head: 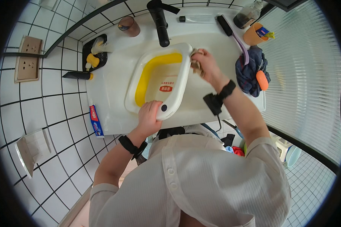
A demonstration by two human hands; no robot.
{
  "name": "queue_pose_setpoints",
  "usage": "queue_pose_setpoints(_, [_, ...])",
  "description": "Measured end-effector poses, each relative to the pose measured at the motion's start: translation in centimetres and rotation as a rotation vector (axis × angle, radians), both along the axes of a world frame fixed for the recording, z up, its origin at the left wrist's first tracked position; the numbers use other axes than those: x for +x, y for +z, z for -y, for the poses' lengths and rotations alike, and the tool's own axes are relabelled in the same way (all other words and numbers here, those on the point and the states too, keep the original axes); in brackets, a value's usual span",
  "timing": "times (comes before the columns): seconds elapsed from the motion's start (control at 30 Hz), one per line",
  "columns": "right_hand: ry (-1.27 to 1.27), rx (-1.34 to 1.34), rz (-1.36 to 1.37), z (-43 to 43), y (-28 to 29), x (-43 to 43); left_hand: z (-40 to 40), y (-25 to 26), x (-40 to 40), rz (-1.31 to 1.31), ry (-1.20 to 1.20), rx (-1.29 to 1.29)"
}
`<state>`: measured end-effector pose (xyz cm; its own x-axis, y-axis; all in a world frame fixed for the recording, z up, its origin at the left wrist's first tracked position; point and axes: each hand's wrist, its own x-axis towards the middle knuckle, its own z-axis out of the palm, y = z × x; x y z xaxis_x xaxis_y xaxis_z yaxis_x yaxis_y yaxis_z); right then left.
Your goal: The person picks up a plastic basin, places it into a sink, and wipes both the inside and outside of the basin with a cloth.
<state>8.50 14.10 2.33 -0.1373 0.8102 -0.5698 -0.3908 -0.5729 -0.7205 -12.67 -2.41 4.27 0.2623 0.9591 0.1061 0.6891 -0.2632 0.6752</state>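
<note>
A white plastic basin with a yellow inner band (186, 82) sits tilted in the sink (210, 99), below the black faucet (160, 27). My left hand (150, 116) grips the near corner of its rim, beside a dark round hole. At the far right corner of the rim, my right hand (205, 63) holds a crumpled brownish cloth (197, 65) against the outer side. Red writing shows on the basin's floor. Both wrists wear black bands, the right one with a black box and cable.
Right of the sink lie a dark cloth (248, 73), an orange soap bar (262, 80), a purple-handled brush (238, 42), an orange cup (253, 35) and a pump bottle (247, 15). On the left are a black tray (86, 52), a dark tube (76, 75) and a toothpaste tube (96, 122).
</note>
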Motion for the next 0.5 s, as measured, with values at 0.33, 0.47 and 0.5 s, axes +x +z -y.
queue_pose_setpoints(0.33, [-0.040, 0.041, -0.110, 0.2, 1.3, 2.0, -0.2, 3.3, -1.0, -0.030, -0.127, -0.171])
queue_pose_setpoints(0.47, [-0.094, 0.022, -0.031, 2.7, 3.5, 0.0, -1.8, 5.0, 2.1, 0.102, 0.169, -0.336])
queue_pose_setpoints(0.5, [-0.085, 0.025, -0.038, 3.5, 3.9, -0.3, -2.3, 5.0, 2.1, 0.097, 0.178, -0.332])
